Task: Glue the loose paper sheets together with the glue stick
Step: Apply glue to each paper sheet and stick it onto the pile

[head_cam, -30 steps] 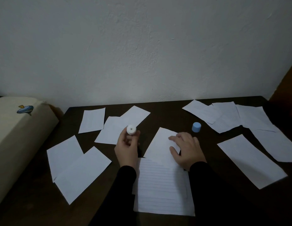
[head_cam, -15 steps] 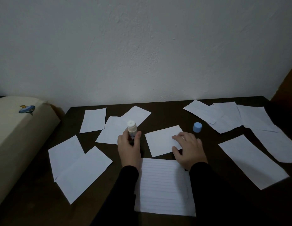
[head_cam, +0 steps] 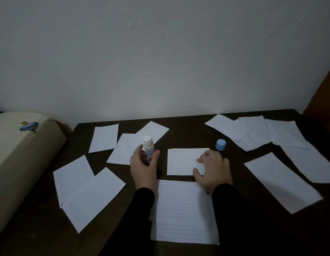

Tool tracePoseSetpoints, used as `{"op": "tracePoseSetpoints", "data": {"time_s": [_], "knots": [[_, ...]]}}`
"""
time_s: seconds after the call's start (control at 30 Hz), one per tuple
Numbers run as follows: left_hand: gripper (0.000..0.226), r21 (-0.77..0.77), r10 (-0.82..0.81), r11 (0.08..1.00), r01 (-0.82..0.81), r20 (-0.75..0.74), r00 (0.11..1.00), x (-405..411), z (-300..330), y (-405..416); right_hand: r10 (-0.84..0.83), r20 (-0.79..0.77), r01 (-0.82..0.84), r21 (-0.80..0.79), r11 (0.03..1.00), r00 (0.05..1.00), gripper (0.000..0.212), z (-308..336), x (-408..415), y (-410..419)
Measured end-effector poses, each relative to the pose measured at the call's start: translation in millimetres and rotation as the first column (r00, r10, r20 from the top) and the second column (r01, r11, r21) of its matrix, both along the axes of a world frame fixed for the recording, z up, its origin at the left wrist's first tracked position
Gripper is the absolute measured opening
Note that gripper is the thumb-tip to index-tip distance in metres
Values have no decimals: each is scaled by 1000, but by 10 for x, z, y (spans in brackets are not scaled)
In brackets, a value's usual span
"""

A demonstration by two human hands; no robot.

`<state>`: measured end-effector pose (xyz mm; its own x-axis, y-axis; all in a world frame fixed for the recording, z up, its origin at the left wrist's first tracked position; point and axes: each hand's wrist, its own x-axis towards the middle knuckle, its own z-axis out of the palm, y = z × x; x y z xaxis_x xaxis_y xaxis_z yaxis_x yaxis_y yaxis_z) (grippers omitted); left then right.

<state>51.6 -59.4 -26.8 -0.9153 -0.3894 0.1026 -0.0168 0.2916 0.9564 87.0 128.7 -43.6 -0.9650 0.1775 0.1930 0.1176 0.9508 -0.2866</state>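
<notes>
On the dark table [head_cam: 188,130], with your left hand [head_cam: 143,167] gripping the uncapped glue stick [head_cam: 148,148] upright and your right hand [head_cam: 213,169] resting flat-fingered on the small sheet [head_cam: 182,160], keep it pinned and spread glue evenly to its edges before pressing it onto the lined sheet [head_cam: 182,211].

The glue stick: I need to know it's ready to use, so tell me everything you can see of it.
The glue stick is a white plastic-looking tube with a dark printed figure on its side, held upright in the left hand, fingers curled round its lower half. It is uncapped; its blue cap stands apart on the dark table.
</notes>
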Motion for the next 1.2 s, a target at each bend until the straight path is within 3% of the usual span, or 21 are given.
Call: {"op": "tracePoseSetpoints", "data": {"time_s": [0.1, 0.17, 0.23, 0.3, 0.37, 0.43, 0.57, 0.67, 0.83, 0.97, 1.03, 1.2], "knots": [[65, 77, 54, 996, -49, -61, 997, -3, 39, -6, 21, 30, -20, -32, 999, 999, 35, 28, 28, 1], [62, 49, 61, 997, -55, -129, 990, 43, 83, -5, 22, 56, -20, -33, 999, 998, 35, 50, 39, 5], [50, -47, -11, 999, 0, -233, 972, 124, 135, 4, 18, 100, -13, -50, 999, 995, 35, 73, 46, 11], [31, -233, -201, 964, 130, -311, 929, 204, 173, 43, 13, 146, -4, -61, 998, 989, 37, 94, 59, 12], [16, -461, -426, 838, 293, -217, 878, 248, 184, 133, 10, 181, -1, -50, 999, 984, 39, 119, 80, 16], [23, -584, -514, 708, 397, -41, 857, 259, 136, 243, 11, 199, 0, -54, 999, 980, 40, 148, 131, 39], [59, -684, -431, 561, 466, 238, 870, 218, 15, 426, 44, 94, -36, -87, 996, 995, 33, 196, 308, 179], [61, -707, -379, 441, 553, 412, 829, 211, -13, 527, -6, 33, 8, -82, 997, 999, 31, 226, 446, 378], [60, -690, -348, 500, 524, 395, 850, 214, -80, 545, -312, -26, 311, -33, 950, 950, 38, 257, 640, 880], [62, -690, -317, 528, 494, 380, 869, 200, -124, 557, -494, 253, 508, 11, 861, 832, 64, 200, 732, 1160], [63, -687, -315, 535, 491, 377, 871, 199, -131, 553, -436, 331, 460, 7, 888, 837, 63, 163, 758, 1169], [62, -670, -316, 554, 494, 379, 870, 195, -132, 531, -90, 274, 118, -89, 989, 958, 51, 161, 781, 1002]]}}
